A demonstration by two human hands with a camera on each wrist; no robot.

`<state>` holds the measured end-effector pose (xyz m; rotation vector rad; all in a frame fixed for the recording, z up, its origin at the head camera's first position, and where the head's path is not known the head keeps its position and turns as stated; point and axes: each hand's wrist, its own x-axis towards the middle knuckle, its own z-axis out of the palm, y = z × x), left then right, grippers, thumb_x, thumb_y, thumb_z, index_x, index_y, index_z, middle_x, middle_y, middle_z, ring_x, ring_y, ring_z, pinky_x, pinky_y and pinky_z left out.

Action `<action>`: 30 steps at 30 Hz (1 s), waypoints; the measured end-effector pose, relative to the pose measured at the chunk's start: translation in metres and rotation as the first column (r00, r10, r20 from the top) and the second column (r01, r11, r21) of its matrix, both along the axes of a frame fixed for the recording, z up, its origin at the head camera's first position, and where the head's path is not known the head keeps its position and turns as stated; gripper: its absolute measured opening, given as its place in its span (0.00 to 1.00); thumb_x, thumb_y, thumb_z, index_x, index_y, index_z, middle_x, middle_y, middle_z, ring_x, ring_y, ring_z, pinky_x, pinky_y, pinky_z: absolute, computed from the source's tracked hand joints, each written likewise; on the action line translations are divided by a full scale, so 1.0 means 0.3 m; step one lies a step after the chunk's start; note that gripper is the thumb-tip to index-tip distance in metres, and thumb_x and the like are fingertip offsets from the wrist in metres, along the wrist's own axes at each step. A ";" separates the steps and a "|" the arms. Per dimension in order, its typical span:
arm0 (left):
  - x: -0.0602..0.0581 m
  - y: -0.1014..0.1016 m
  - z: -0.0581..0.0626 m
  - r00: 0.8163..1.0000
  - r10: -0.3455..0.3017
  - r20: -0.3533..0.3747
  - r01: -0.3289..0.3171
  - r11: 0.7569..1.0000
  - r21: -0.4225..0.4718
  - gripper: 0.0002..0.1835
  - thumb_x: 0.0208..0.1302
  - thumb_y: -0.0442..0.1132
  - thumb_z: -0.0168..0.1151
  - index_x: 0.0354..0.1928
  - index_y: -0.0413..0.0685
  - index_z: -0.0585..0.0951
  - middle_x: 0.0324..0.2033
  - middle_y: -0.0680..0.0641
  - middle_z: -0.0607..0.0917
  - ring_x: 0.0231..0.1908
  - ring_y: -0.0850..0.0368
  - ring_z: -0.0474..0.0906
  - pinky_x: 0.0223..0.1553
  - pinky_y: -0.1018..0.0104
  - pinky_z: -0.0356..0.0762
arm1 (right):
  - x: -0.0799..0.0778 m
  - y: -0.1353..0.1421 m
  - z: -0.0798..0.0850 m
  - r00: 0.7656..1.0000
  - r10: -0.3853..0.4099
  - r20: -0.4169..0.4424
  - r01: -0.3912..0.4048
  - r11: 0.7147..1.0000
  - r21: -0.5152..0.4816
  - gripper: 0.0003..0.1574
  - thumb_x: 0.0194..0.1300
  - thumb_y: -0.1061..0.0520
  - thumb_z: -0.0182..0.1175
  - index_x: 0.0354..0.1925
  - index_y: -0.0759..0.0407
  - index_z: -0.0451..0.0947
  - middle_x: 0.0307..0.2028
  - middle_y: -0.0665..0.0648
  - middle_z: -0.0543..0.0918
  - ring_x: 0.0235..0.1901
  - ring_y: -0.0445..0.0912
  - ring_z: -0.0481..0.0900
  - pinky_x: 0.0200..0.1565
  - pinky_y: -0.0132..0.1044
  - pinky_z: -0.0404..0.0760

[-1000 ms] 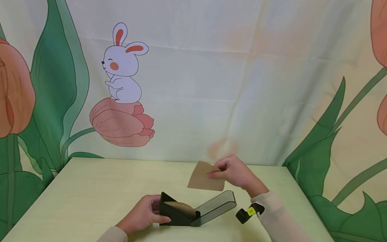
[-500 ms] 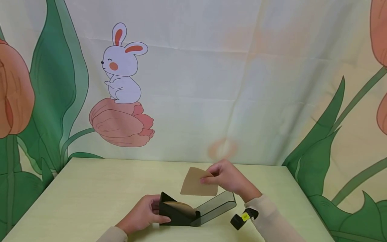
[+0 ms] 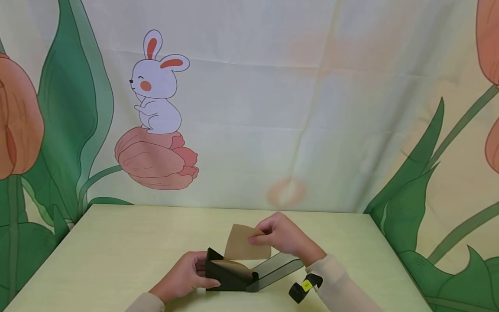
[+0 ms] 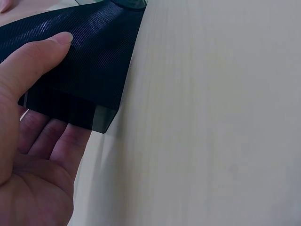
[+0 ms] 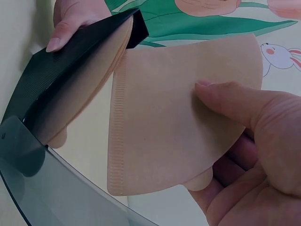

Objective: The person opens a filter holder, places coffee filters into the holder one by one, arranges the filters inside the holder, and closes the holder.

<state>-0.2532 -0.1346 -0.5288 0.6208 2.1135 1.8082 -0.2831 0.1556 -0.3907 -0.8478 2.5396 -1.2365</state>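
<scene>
A brown paper coffee filter [image 5: 160, 122] with a crimped edge is pinched between the thumb and fingers of my right hand [image 3: 282, 234]. It hangs close over a black filter holder [image 3: 228, 277], overlapping its opening in the head view. More brown filters [image 5: 89, 94] stand inside that holder. Its smoky see-through lid [image 3: 278, 273] is swung wide to the right. My left hand [image 3: 191, 273] grips the holder's left end, thumb [image 4: 54, 49] across the ribbed front and fingers behind, partly hidden.
The holder stands on a pale wooden table [image 3: 136, 234]. Behind the table hangs a cloth backdrop [image 3: 249, 108] printed with a rabbit and tulips. A black wrist camera [image 3: 304, 288] is strapped beneath the right sleeve, near the lid.
My right hand has moved left and down with the coffee filter, from above the lid to the holder's opening. The left hand and the holder have stayed still.
</scene>
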 end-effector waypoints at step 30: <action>0.005 0.000 0.012 1.000 -0.009 0.007 0.009 1.000 0.013 0.27 0.54 0.36 0.80 0.56 0.38 0.82 0.49 0.41 0.89 0.47 0.54 0.88 0.47 0.69 0.85 | 0.012 -0.072 -0.057 0.993 0.120 0.016 -0.120 0.993 0.020 0.04 0.65 0.57 0.71 0.33 0.54 0.91 0.20 0.43 0.77 0.19 0.35 0.64 0.26 0.28 0.66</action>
